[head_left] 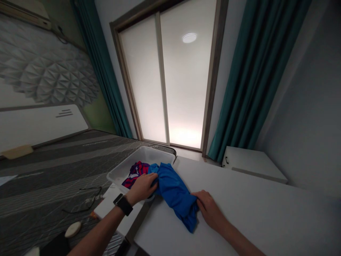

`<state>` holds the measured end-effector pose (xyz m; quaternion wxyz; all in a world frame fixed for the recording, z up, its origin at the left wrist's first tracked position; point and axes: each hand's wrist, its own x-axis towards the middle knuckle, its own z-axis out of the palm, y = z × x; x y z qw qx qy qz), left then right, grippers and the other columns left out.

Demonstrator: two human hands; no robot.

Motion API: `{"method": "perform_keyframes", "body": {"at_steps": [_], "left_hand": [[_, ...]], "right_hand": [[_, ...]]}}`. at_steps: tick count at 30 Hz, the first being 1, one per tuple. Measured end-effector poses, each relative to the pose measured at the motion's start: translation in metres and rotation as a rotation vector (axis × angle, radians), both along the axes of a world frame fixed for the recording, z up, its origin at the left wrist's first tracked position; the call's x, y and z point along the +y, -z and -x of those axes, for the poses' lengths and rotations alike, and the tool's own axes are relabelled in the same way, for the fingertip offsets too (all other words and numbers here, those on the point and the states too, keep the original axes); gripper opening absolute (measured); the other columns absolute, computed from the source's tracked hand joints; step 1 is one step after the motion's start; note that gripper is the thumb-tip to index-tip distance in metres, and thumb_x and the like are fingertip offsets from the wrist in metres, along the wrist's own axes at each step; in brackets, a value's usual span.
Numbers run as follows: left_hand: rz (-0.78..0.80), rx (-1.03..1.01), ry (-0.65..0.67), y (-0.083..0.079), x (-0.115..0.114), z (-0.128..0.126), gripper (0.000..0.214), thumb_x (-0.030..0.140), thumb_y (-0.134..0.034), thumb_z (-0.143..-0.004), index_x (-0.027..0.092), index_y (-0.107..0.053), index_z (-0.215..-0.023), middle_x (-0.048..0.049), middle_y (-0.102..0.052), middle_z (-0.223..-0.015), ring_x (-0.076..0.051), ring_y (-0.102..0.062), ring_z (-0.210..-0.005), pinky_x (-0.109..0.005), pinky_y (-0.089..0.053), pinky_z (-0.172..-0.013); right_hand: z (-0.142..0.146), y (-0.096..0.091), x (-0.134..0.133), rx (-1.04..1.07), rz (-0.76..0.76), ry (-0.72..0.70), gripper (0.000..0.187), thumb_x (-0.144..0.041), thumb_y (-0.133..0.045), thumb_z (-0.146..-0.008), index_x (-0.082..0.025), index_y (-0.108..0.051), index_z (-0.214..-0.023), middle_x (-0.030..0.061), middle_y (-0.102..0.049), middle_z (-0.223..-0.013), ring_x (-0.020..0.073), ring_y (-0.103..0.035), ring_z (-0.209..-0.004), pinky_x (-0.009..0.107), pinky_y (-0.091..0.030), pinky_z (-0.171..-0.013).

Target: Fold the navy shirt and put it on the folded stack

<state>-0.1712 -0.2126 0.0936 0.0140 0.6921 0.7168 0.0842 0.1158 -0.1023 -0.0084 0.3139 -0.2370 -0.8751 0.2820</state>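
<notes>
A bright blue garment (174, 190) is stretched between my two hands, its far end over the rim of a clear plastic bin (117, 171) and its near end on the white table (239, 206). My left hand (142, 186), with a dark watch on its wrist, is closed on the garment's left edge beside the bin. At the garment's right edge, my right hand (207, 208) pinches the cloth between thumb and fingers. Inside the bin lies a crumpled red and purple striped garment (137, 173). The exact kind of the blue garment cannot be made out from its folds.
A bed with a grey striped cover (66, 163) fills the left side, with a thin dark cable (90, 202) and a pale oval object (73, 229) on it. A white cabinet (253, 161) stands at the right behind the table. Teal curtains (253, 71) flank the sliding door (183, 81).
</notes>
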Motion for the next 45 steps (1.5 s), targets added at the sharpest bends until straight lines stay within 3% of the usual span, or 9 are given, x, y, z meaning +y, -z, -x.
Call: {"method": "perform_keyframes", "body": {"at_steps": [7, 11, 15, 19, 23, 28, 34, 39, 45], "left_hand": [[-0.313, -0.374, 0.001, -0.007, 0.002, -0.054, 0.013, 0.023, -0.038, -0.092, 0.021, -0.050, -0.091, -0.0056, -0.061, -0.091, -0.021, -0.058, -0.083, -0.032, -0.044, -0.076], [-0.185, -0.518, 0.192, 0.005, 0.002, -0.103, 0.014, 0.019, -0.040, -0.089, 0.021, -0.054, -0.090, -0.0053, -0.061, -0.091, -0.019, -0.057, -0.085, -0.031, -0.045, -0.081], [-0.135, -0.688, 0.277, 0.022, 0.000, -0.134, 0.017, 0.013, -0.044, -0.085, 0.021, -0.058, -0.091, -0.0049, -0.066, -0.095, -0.019, -0.060, -0.090, -0.030, -0.047, -0.085], [-0.206, -0.699, 0.270, 0.025, -0.001, -0.137, 0.019, 0.016, -0.046, -0.088, 0.022, -0.061, -0.098, -0.0058, -0.067, -0.099, -0.019, -0.062, -0.094, -0.032, -0.048, -0.088], [-0.305, -0.638, 0.211, 0.027, 0.004, -0.129, 0.024, 0.022, -0.045, -0.091, 0.023, -0.060, -0.110, -0.0093, -0.062, -0.111, -0.022, -0.058, -0.106, -0.037, -0.047, -0.095], [-0.215, -0.604, 0.157, 0.046, 0.016, -0.131, 0.038, 0.034, -0.048, -0.093, 0.024, -0.054, -0.129, -0.0117, -0.055, -0.128, -0.026, -0.050, -0.121, -0.045, -0.040, -0.107], [-0.082, -0.679, 0.336, 0.048, 0.051, -0.160, 0.043, 0.044, -0.037, -0.098, 0.025, -0.052, -0.134, -0.0077, -0.054, -0.133, -0.022, -0.049, -0.123, -0.040, -0.036, -0.111], [-0.094, -0.708, 0.413, 0.054, 0.089, -0.193, 0.044, 0.043, -0.031, -0.100, 0.023, -0.054, -0.132, -0.0082, -0.057, -0.129, -0.021, -0.051, -0.121, -0.039, -0.038, -0.110], [-0.163, -0.560, 0.517, 0.072, 0.098, -0.203, 0.045, 0.036, -0.043, -0.095, 0.023, -0.048, -0.138, -0.0110, -0.054, -0.136, -0.026, -0.048, -0.126, -0.045, -0.037, -0.110]], "right_hand": [[0.001, -0.002, -0.003, -0.017, -0.030, 0.055, 0.030, -0.015, -0.045, -0.087, -0.023, -0.061, -0.111, 0.0065, -0.068, -0.098, 0.0227, -0.060, -0.091, 0.043, -0.045, -0.089], [-0.003, 0.005, -0.006, 0.009, -0.158, 0.146, 0.066, -0.014, -0.052, -0.080, -0.022, -0.035, -0.143, 0.0131, -0.054, -0.132, 0.0236, -0.058, -0.105, 0.045, -0.042, -0.096], [-0.008, 0.004, -0.010, -0.046, -0.331, -0.019, 0.080, -0.009, -0.054, -0.072, -0.022, -0.030, -0.147, 0.0150, -0.038, -0.149, 0.0280, -0.046, -0.127, 0.048, -0.035, -0.103], [-0.007, -0.007, -0.012, -0.106, -0.170, -0.048, 0.074, -0.008, -0.052, -0.071, -0.019, -0.039, -0.143, 0.0124, -0.061, -0.126, 0.0263, -0.057, -0.110, 0.046, -0.039, -0.098], [-0.010, -0.013, -0.011, -0.100, -0.035, 0.040, 0.052, -0.013, -0.054, -0.071, -0.019, -0.056, -0.123, 0.0109, -0.064, -0.118, 0.0281, -0.057, -0.108, 0.047, -0.039, -0.096], [-0.035, -0.004, -0.008, -0.118, -0.011, 0.117, 0.038, -0.021, -0.057, -0.074, -0.017, -0.059, -0.111, 0.0112, -0.066, -0.110, 0.0287, -0.059, -0.103, 0.049, -0.039, -0.096], [-0.086, 0.004, -0.002, -0.163, -0.022, 0.282, 0.032, -0.021, -0.058, -0.069, -0.020, -0.059, -0.101, 0.0098, -0.066, -0.101, 0.0291, -0.059, -0.097, 0.047, -0.045, -0.088], [-0.112, 0.009, 0.009, -0.035, 0.049, 0.500, 0.043, -0.028, -0.059, -0.073, -0.020, -0.053, -0.115, 0.0103, -0.063, -0.111, 0.0298, -0.058, -0.103, 0.048, -0.044, -0.092], [-0.126, -0.006, 0.020, 0.183, 0.043, 0.547, 0.034, -0.027, -0.059, -0.076, -0.021, -0.051, -0.109, 0.0083, -0.060, -0.108, 0.0264, -0.055, -0.105, 0.041, -0.044, -0.094]]}}
